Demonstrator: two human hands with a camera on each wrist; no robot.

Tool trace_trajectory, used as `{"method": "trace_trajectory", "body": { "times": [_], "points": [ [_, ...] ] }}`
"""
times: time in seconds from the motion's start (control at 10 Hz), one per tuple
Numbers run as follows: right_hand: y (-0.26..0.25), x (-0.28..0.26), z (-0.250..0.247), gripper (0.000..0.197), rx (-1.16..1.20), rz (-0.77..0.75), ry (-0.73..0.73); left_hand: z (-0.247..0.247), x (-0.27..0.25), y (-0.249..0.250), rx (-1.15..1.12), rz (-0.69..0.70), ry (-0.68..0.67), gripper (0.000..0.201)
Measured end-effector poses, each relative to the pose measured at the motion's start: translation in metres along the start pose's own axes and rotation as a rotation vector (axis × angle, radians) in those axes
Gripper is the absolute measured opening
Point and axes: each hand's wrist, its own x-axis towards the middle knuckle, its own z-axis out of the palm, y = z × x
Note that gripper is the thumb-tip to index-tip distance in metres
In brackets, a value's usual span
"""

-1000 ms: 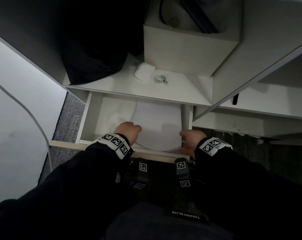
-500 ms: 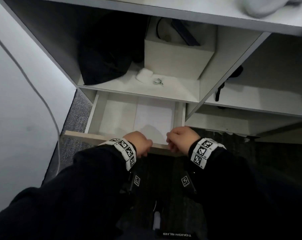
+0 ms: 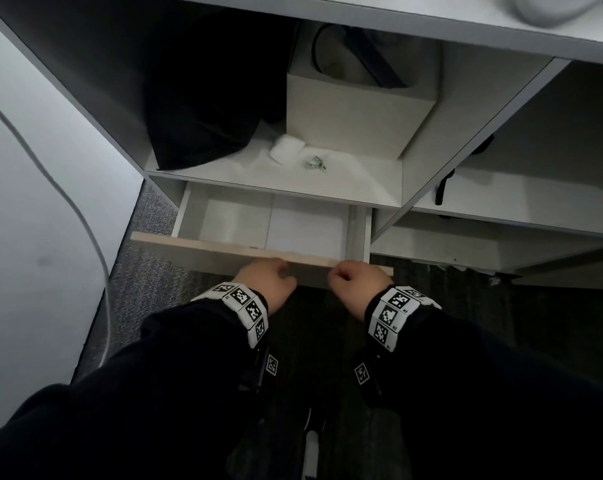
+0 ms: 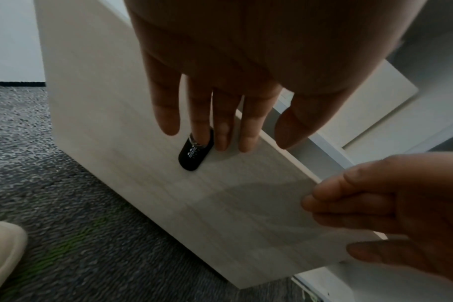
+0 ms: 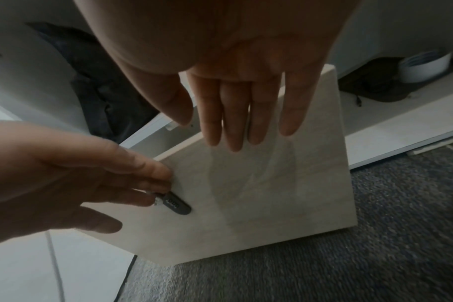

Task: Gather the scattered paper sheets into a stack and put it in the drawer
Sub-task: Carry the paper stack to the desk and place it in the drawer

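Note:
The white paper stack (image 3: pixel 305 226) lies flat in the right half of the half-open drawer (image 3: pixel 224 252), low in a white shelf unit. My left hand (image 3: pixel 267 282) and right hand (image 3: pixel 357 280) sit side by side against the drawer's pale wood front. In the left wrist view the left hand's fingers (image 4: pixel 220 122) lie straight on the front panel (image 4: pixel 220 204), one fingertip over the black combination lock (image 4: pixel 193 157). In the right wrist view the right hand's fingers (image 5: pixel 246 114) press flat on the panel (image 5: pixel 272 194). Neither hand holds anything.
On the shelf above the drawer are a black bag (image 3: pixel 203 109), a white box (image 3: pixel 355 112) and a small white packet (image 3: pixel 288 148). A white cable (image 3: pixel 68 188) hangs along the left wall. Grey carpet lies below, and a pale shoe (image 4: pixel 3 245) is near the drawer.
Both hands have come out of the drawer, leaving the paper inside, and now press on its front. The drawer has slid part of the way in.

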Motion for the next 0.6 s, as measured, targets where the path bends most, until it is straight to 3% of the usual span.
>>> {"method": "trace_trajectory", "body": {
  "times": [0.3,0.6],
  "points": [
    [0.016,0.049,-0.012,0.02,0.149,-0.046,0.262,-0.026,0.04,-0.011,-0.16,0.055,0.233,0.059],
    [0.018,0.063,-0.017,0.017,0.218,-0.018,0.204,-0.032,0.048,0.007,-0.299,0.115,0.219,0.06]
  ]
}}
